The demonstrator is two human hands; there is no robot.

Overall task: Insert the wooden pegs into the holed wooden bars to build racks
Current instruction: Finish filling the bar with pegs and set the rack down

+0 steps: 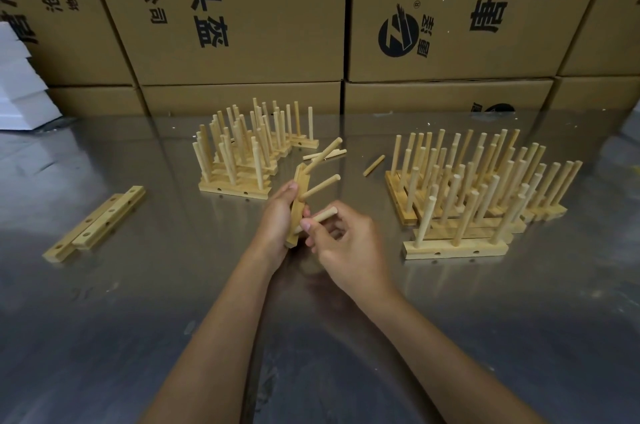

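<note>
You are well into the job. Your left hand (281, 215) grips a holed bar (298, 205) held on end above the worktop (173, 302), with two pegs already seated in its upper holes and sticking out to the right. Your right hand (346, 243) pinches a third peg (320, 217) between thumb and fingers (308, 224), its near end at the bar's lowest hole; whether it is fully home cannot be told. Once it seats, this rack looks complete.

Finished racks stand in two clusters: one group (249, 150) beyond your hands to the left, a larger group (478, 188) to the right.

What is left looks small: two empty bars (95, 224) lie side by side far to your left, and only a few loose pegs (325, 154) lie beyond your hands, with one more (374, 165) near the right cluster. That may not fill both bars.

Cardboard boxes (242, 8) wall off the back, with white foam blocks (20, 84) at the left edge. Nothing blocks your hands.
</note>
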